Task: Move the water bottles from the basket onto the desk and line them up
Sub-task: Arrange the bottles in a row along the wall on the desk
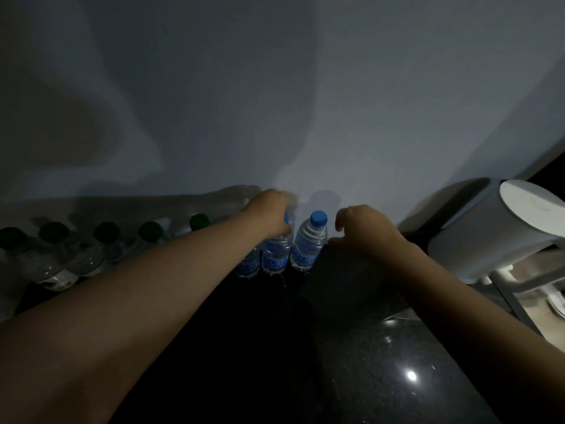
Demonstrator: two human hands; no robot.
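Left hand (pixel 269 212) grips the top of a blue-capped water bottle (pixel 276 254); right hand (pixel 363 228) hovers with fingers loosely curled, holding nothing
Fingers of the left hand curl round the neck and cap of that bottle, which stands upright on the dark speckled desk (pixel 367 347) directly below the hand. A second blue-capped bottle (pixel 308 243) stands upright between the two hands, just beside the held one and near the right hand's thumb, apart from it. A third bottle (pixel 247 266) shows partly under the left wrist. Beyond the left forearm, green-capped bottles (pixel 105 232) stand in a row along the wall (pixel 275 117). Past the right hand sits a white cylindrical container (pixel 501 231)
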